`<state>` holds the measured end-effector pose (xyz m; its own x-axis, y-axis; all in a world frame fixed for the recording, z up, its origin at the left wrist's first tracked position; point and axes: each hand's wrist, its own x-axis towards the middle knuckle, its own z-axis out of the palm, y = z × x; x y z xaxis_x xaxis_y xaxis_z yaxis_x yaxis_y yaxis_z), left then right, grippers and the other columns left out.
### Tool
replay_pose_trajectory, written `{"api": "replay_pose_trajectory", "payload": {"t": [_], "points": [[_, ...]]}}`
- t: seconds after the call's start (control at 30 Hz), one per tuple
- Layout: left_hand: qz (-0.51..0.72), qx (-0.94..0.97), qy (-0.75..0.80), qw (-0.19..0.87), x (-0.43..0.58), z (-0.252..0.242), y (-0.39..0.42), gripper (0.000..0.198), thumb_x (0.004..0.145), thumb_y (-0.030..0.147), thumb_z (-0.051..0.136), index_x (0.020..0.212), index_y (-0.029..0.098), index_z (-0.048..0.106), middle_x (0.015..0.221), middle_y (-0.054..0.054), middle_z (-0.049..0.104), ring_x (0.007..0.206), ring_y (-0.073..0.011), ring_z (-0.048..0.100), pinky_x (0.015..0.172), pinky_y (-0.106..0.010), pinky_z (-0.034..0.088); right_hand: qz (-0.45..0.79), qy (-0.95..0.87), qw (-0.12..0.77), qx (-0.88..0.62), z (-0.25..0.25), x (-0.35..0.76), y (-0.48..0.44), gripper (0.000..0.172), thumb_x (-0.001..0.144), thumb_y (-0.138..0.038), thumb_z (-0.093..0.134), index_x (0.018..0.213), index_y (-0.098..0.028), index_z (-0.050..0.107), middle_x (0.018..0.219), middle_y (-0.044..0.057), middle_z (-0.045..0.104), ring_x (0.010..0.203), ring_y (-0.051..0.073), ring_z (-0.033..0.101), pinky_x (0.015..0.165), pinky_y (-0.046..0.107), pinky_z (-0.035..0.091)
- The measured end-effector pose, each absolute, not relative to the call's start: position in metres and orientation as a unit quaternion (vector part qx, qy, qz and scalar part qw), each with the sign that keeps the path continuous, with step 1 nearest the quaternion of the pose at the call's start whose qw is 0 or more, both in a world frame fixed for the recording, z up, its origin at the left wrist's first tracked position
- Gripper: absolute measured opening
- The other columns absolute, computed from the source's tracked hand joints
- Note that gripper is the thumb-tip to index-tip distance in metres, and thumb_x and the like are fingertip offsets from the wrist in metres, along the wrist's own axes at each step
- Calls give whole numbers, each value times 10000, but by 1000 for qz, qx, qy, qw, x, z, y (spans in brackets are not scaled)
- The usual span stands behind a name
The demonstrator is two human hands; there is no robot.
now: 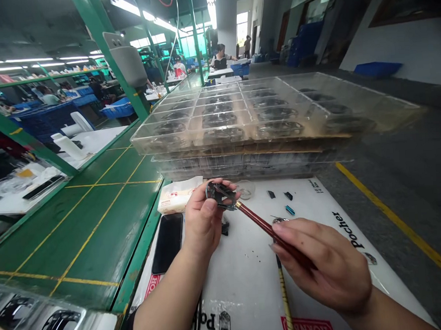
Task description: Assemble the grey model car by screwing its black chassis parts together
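Observation:
My left hand (203, 227) is closed around a small black plastic frame (220, 194) with an opening in it, held up over the white table. My right hand (325, 258) grips a thin paintbrush (259, 219) with a reddish-brown handle and a brass-coloured ferrule. Its tip end meets the right side of the frame; the bristles are hard to make out. Under my right hand lies a yellow-and-black patterned stick (284, 293). Two small black pieces (288, 196) and a teal piece (290, 210) rest on the table beyond the brush.
Beyond my hands stand stacked clear compartment trays (241, 134) with dark parts inside. A tissue pack (173, 196) and a black phone (167, 243) lie at the left of the white table (246, 288). A green conveyor belt (71, 229) with yellow lines runs alongside.

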<state>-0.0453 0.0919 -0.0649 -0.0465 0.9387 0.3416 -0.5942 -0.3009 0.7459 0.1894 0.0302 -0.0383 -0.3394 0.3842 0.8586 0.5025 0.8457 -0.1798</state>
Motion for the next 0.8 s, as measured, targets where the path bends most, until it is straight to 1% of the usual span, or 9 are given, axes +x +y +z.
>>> {"api": "replay_pose_trajectory", "payload": {"t": [0.13,0.3,0.43,0.6,0.8], "points": [[698,412,201,550,-44,-64,92,517,936,592,1049,1306,264,898,1307,-113,863,1245,-338,870,1140,-591,746,-30,-833,494,-249,-38,179,33,353,1113,-22,753,1446,-139,755,1085,108,904,910,219,880,812,332,747],[691,412,200,560,-44,-63,91,532,928,606,1052,1300,259,896,1292,-121,864,1246,-355,869,1153,-632,739,-32,-824,496,-272,-40,180,33,396,1110,7,734,1456,-180,779,1112,90,898,930,212,880,813,316,743],[692,424,199,549,-44,-64,92,560,917,612,1060,1315,250,902,1291,-129,863,1239,-347,868,1148,-602,743,-39,-816,505,-278,-39,184,33,383,1083,5,776,1421,-171,813,1120,98,904,945,225,896,826,309,751],[693,423,209,544,-44,-64,91,573,932,640,1040,1329,256,889,1308,-140,864,1250,-357,865,1135,-596,746,-16,-816,509,-274,-37,184,33,479,1056,20,771,1469,-218,820,1107,64,913,920,225,899,826,314,759],[694,427,204,542,-45,-63,91,556,940,632,1036,1330,261,897,1298,-131,863,1244,-351,866,1127,-588,752,-19,-821,501,-273,-39,186,33,465,1086,21,737,1476,-226,797,1109,61,906,926,216,894,811,309,755]]}}
